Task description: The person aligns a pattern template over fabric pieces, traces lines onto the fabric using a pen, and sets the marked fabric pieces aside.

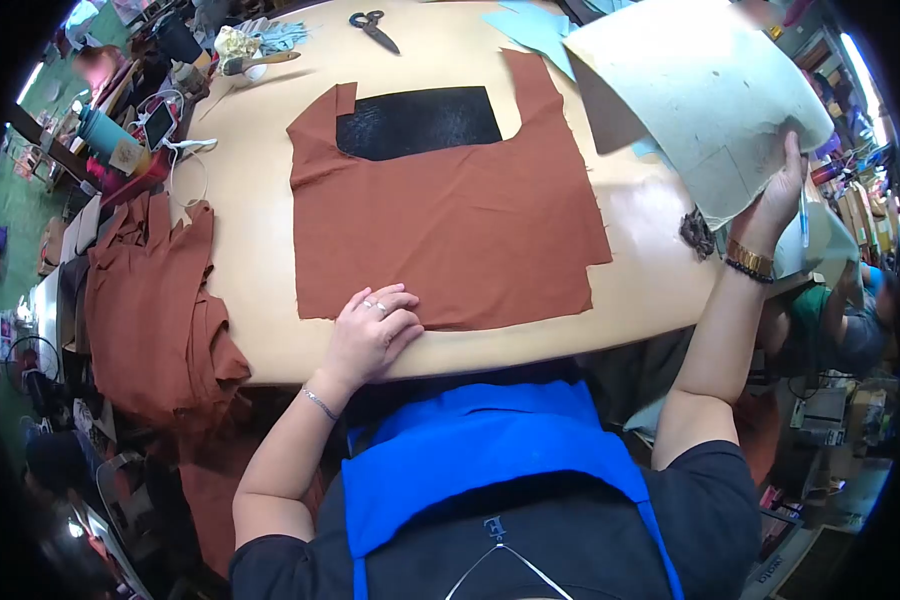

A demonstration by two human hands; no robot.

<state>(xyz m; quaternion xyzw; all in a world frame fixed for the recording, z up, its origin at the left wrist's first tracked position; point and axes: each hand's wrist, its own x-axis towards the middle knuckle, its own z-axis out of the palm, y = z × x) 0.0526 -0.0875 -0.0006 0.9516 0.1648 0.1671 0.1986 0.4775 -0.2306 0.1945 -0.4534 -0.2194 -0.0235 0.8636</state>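
A rust-brown fabric piece point(440, 235) lies flat on the table, with a cut-out along its far edge and a black sheet point(425, 115) showing in that gap. My left hand point(375, 330) rests on the fabric's near edge, its fingers loosely bent and nothing visible in them. Off to the right, my right hand point(778, 195) grips a large pale paper sheet point(710, 95) by its near right corner, holding it raised and tilted. A slim pen point(804, 218) shows beside that hand; whether the hand holds it I cannot tell.
More rust-brown fabric point(155, 300) hangs over the left table edge. Scissors point(375, 32) and a brush point(260, 63) lie at the back of the table point(255, 200). Light blue sheets point(535, 30) lie at back right. A dark crumpled clump point(697, 233) sits near my right wrist.
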